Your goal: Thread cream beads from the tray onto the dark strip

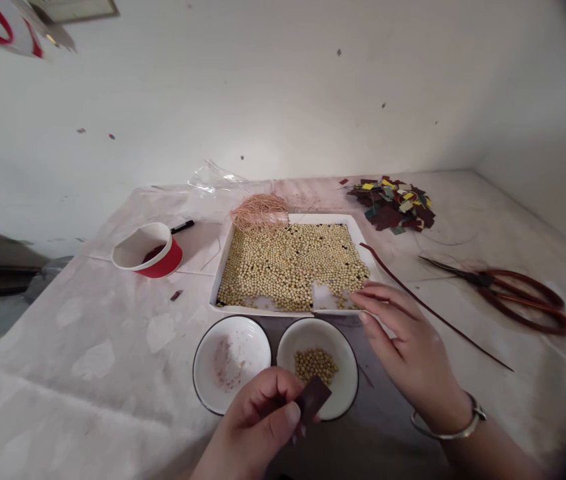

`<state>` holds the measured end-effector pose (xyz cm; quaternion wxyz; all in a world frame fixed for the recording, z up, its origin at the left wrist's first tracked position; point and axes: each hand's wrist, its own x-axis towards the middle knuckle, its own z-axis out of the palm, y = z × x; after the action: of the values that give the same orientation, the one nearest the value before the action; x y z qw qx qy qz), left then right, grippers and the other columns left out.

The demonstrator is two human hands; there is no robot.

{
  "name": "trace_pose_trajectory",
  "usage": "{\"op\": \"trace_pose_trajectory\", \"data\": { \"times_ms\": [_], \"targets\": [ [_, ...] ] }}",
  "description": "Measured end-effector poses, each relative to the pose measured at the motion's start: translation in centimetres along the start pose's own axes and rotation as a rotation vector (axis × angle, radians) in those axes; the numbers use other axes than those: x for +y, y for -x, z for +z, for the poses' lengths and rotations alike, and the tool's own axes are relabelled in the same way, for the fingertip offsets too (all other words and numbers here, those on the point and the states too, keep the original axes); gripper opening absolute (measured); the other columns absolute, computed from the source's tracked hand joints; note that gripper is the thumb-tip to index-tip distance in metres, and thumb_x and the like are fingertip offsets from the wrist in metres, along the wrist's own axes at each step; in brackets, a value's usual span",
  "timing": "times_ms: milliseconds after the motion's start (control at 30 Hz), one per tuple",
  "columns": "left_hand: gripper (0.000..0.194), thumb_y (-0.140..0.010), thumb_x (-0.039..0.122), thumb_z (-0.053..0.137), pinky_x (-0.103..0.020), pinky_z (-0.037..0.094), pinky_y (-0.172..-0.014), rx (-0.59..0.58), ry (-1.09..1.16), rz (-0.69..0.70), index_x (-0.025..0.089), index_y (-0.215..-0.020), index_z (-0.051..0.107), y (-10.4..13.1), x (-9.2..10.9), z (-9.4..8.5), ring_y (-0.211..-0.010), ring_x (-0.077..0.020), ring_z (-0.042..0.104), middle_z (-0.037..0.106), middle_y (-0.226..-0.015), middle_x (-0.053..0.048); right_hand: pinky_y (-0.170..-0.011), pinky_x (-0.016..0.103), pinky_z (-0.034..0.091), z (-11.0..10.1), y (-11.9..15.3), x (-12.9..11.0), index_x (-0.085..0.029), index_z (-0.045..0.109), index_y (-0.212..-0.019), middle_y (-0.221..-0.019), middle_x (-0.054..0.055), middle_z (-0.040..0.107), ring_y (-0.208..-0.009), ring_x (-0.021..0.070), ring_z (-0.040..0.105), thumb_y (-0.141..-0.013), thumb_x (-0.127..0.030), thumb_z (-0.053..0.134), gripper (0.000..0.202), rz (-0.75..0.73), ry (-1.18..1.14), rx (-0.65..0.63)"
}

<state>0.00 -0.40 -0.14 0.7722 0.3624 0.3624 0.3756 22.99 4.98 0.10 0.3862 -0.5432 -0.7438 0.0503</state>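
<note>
our left hand [267,415] pinches one dark rectangular piece [315,396] between thumb and fingers, over the near side of the right bowl [347,370]. our right hand [407,347] reaches to the near right corner of the tray [323,218], fingers loosely bent; we cannot tell whether its tips grasp anything. we judge the work partly done: pale beads [287,260] cover most of this one tray, bare patches left near its front. outward, we count two bowls, one cup [163,263], one marker [181,227], one long strip [415,299], one pair of scissors [485,278]; beads are too many.
</note>
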Motion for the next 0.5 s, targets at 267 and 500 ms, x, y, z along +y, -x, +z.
{"op": "trace_pose_trajectory", "data": {
  "times_ms": [267, 500],
  "targets": [
    [0.024, -0.081, 0.039, 0.063, -0.025, 0.030, -0.062, -0.008, 0.005, -0.013, 0.016, -0.077, 0.057, -0.1, 0.2, 0.2, -0.064, -0.0108, 0.042, 0.055, -0.070, 0.000, -0.094, 0.040, 0.050, -3.2, 1.0, -4.3, -0.026, 0.057, -0.115, -0.105, 0.007, 0.062, -0.119, 0.0233, 0.049, -0.083, -0.007, 0.050, 0.037, -0.285, -0.228, -0.195],
    [0.028, -0.078, 0.041, 0.065, -0.026, 0.031, -0.061, 0.064, -0.004, -0.054, 0.016, -0.073, 0.053, -0.1, 1.0, 1.0, -0.063, -0.0112, 0.042, 0.051, -0.066, 0.001, -0.102, 0.036, 0.045, -1.9, 0.5, -6.1, -0.023, 0.064, -0.101, -0.087, -0.001, 0.071, -0.100, 0.0166, 0.061, -0.087, -0.012, 0.052, 0.022, -0.441, -0.221, -0.273]
  ]
}}
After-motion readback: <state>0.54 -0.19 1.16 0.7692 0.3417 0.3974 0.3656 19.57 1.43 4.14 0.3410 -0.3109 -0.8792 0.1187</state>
